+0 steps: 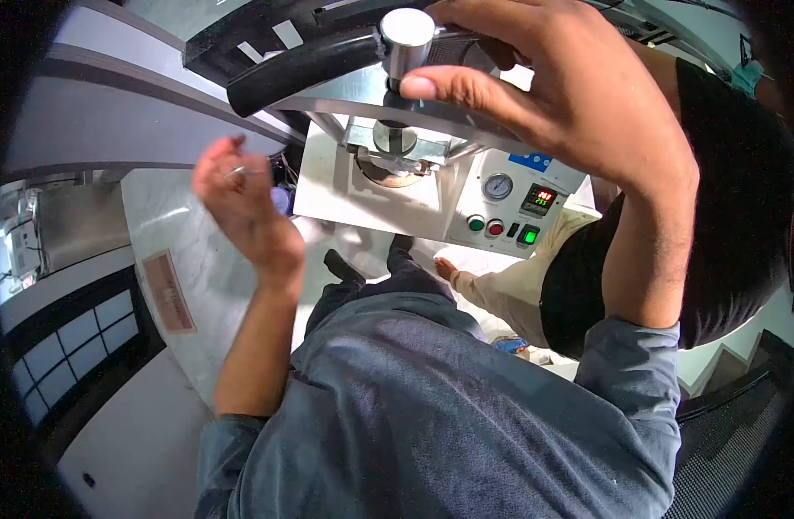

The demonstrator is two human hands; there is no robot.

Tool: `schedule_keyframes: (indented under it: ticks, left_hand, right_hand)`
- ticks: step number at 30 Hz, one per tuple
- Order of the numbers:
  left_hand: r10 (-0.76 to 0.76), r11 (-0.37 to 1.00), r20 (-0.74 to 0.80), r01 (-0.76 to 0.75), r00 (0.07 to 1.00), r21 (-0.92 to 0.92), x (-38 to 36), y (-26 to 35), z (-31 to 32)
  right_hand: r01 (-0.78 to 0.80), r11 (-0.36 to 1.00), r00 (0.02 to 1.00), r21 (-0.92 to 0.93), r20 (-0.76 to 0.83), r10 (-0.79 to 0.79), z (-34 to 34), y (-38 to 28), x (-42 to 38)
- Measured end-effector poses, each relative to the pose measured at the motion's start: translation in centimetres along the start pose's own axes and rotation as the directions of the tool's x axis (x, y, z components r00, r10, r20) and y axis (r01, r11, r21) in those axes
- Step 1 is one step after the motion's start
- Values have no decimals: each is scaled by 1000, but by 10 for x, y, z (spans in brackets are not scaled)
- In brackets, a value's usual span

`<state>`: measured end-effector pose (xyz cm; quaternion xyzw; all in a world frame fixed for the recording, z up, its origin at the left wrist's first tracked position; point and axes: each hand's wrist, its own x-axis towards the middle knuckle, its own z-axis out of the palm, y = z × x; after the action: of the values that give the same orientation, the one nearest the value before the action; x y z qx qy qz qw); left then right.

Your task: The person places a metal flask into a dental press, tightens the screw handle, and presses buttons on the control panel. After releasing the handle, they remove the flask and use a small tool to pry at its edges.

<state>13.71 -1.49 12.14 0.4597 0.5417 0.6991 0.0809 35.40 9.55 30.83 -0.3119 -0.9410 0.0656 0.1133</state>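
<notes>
My right hand (578,95) is closed over the right part of the black handle (306,69) on a benchtop press (375,199). Its thumb reaches toward the metal post (407,43) at the handle's middle, and its other fingertips are partly out of sight. Below the handle, a round metal piece (395,138) sits over a circular opening in the press's light housing. Left of the press, my left hand (245,199) is raised in the air, fingers curled and smeared by motion. A small shiny silver thing (234,173) shows at those fingers, too blurred to name.
The press's front panel has a pressure gauge (497,186), a lit digital display (539,199), green and red buttons, and a glowing green switch (529,234). Another person in dark clothing (726,208) stands close at the right. A grey wall panel (154,121) is at the left.
</notes>
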Motion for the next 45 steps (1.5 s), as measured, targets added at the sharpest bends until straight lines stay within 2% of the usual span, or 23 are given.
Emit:
schedule_keyframes:
  ticks: [3, 5, 6, 8, 9, 11, 13, 14, 17, 19, 21, 25, 27, 29, 32, 36, 37, 39, 40, 42, 43, 44, 45]
  left_hand:
    - [64, 992, -19, -62, 998, 107, 53, 45, 20]
    - [286, 958, 47, -285, 957, -18, 78, 57, 35]
    - [291, 957, 45, -291, 956, -19, 86, 61, 38]
    - [151, 987, 196, -136, 969, -90, 97, 66, 43]
    - [152, 986, 199, -136, 968, -92, 97, 67, 46]
    - [30, 969, 228, 27, 973, -244, 94, 69, 55]
    - [1, 974, 242, 54, 970, -221, 89, 73, 59]
    - [-30, 982, 256, 77, 966, -174, 87, 75, 60]
    - [-61, 987, 278, 100, 959, -129, 83, 72, 60]
    - [-50, 986, 286, 92, 957, -137, 82, 72, 60]
    - [-64, 992, 302, 93, 951, -83, 81, 74, 57]
    - [-51, 992, 258, 79, 965, -97, 77, 71, 55]
    - [-75, 985, 231, 108, 970, -134, 78, 69, 56]
    - [-97, 981, 247, 134, 964, -141, 82, 68, 56]
    - [-159, 962, 317, 219, 935, -162, 95, 69, 58]
    - [-233, 945, 449, 310, 863, -107, 104, 63, 50]
    - [-230, 945, 454, 309, 861, -106, 104, 64, 48]
    - [1, 977, 508, 108, 862, -186, 100, 65, 43]
    - [73, 976, 278, -11, 958, -217, 86, 64, 51]
    - [141, 973, 15, -136, 990, -184, 46, 33, 33]
    - [3, 996, 88, 4, 996, -89, 16, 21, 22]
    - [-245, 965, 101, 253, 964, -69, -14, 17, 19]
    - [-478, 873, 107, 485, 872, -49, -44, 14, 16]
  right_hand:
    - [14, 993, 998, 114, 62, -21, 0, 19, 2]
    - [-6, 937, 1000, 348, 26, -4, 4, 35, 1]
    - [-78, 892, 996, 446, 2, 86, -1, 31, -3]
    - [-206, 766, 959, 609, -29, 281, -8, 18, -9]
    - [-223, 705, 943, 673, -35, 332, -2, 21, -9]
    - [-230, 570, 902, 789, -47, 430, 10, 28, -9]
    - [-325, 692, 924, 645, 59, 379, 18, 38, -8]
    - [-348, 721, 909, 599, 27, 416, 21, 37, -10]
    - [-389, 727, 910, 565, 114, 399, 14, 37, -10]
    - [-327, 711, 926, 623, 62, 372, 19, 42, -9]
    - [-290, 809, 946, 511, 25, 324, 15, 42, -7]
    - [-196, 801, 968, 566, -20, 251, 22, 50, -1]
    - [-341, 746, 930, 572, 88, 358, 16, 42, -2]
    - [-366, 758, 926, 540, 129, 356, 10, 42, -6]
    - [-245, 737, 958, 630, 42, 283, 10, 44, -21]
    - [22, 495, 962, 869, -153, 225, 24, 63, -7]
    - [-3, 425, 959, 905, -118, 256, 23, 60, -5]
    - [-45, 273, 947, 961, -46, 317, 21, 50, 1]
    - [39, 374, 928, 926, -173, 329, 26, 47, 2]
    - [66, 550, 924, 832, -259, 280, 19, 29, 0]
    - [60, 669, 939, 740, -270, 215, 10, 16, -2]
    - [68, 774, 957, 630, -260, 128, 0, 4, -3]
    - [79, 854, 974, 515, -222, 44, -5, -5, -1]
